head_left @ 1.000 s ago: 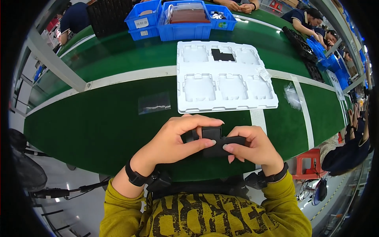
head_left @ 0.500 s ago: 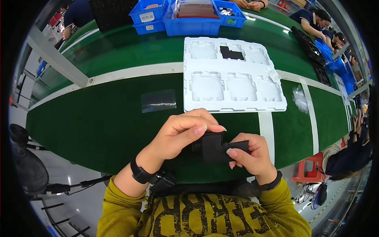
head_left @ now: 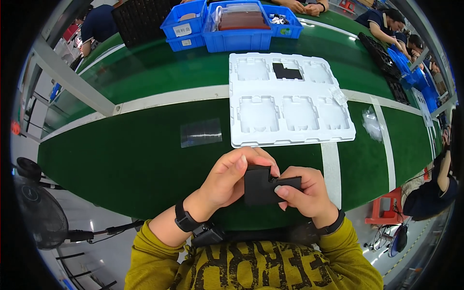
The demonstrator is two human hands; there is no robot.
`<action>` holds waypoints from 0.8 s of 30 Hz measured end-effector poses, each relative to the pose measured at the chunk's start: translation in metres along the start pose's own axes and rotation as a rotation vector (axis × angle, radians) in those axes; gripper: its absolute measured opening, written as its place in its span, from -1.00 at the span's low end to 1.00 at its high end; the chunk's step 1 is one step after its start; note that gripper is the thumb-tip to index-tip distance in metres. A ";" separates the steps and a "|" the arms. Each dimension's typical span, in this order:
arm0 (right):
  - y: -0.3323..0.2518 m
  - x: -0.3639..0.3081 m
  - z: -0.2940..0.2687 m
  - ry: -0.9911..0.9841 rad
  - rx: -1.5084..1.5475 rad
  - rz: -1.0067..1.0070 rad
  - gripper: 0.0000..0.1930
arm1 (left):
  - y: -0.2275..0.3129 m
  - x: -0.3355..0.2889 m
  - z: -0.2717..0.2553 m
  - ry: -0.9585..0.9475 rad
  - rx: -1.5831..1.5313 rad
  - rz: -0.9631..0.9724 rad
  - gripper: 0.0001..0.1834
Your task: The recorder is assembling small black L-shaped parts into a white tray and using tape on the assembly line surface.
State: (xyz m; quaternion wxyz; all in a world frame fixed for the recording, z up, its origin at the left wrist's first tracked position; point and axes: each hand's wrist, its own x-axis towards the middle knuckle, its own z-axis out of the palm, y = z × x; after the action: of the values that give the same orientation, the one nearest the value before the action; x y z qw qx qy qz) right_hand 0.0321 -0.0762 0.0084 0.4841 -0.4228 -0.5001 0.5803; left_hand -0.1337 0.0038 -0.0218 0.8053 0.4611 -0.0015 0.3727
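A flat black L-shaped piece (head_left: 259,189) is held up just above the near edge of the green work surface, its notch at the upper right. My right hand (head_left: 309,193) grips its right arm, thumb pressed on the front face and fingers behind. My left hand (head_left: 227,176) closes round the upper left edge, with fingers bent over the top toward the notch and the thumb along the side. Part of the left fingers is hidden behind the piece. Beyond the hands lies a white moulded tray (head_left: 282,91), with a similar black L-shaped piece (head_left: 286,71) in a back compartment.
A clear plastic sheet (head_left: 200,133) lies left of the tray, and a crumpled clear bag (head_left: 371,124) to its right. Blue bins (head_left: 237,41) stand at the back. Metal frame posts (head_left: 72,77) rise at the left. Other people work beyond and to the right.
My left hand has come in closer round the piece, its fingers now further over the notch. The piece has turned slightly. The whole view has shifted, so the tray appears lower.
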 end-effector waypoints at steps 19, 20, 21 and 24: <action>0.004 0.003 -0.006 0.020 0.044 0.001 -0.94 | 0.017 0.006 0.009 0.131 0.296 -0.016 -0.39; 0.003 0.002 -0.006 0.038 0.018 -0.003 -0.94 | 0.019 0.007 0.007 0.098 0.508 0.128 -0.38; 0.003 0.002 -0.006 0.055 -0.008 -0.007 -0.93 | 0.026 0.006 0.006 0.097 0.502 0.133 -0.38; 0.004 0.004 -0.007 0.042 -0.074 -0.031 -0.96 | 0.046 0.005 0.009 -0.015 1.133 -0.024 -0.37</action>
State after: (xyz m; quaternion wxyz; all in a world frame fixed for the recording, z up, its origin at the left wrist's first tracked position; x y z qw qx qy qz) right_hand 0.0382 -0.0715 0.0035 0.4874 -0.4447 -0.5173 0.5451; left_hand -0.1548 0.0137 0.0198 0.4363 0.8237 0.1982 0.3031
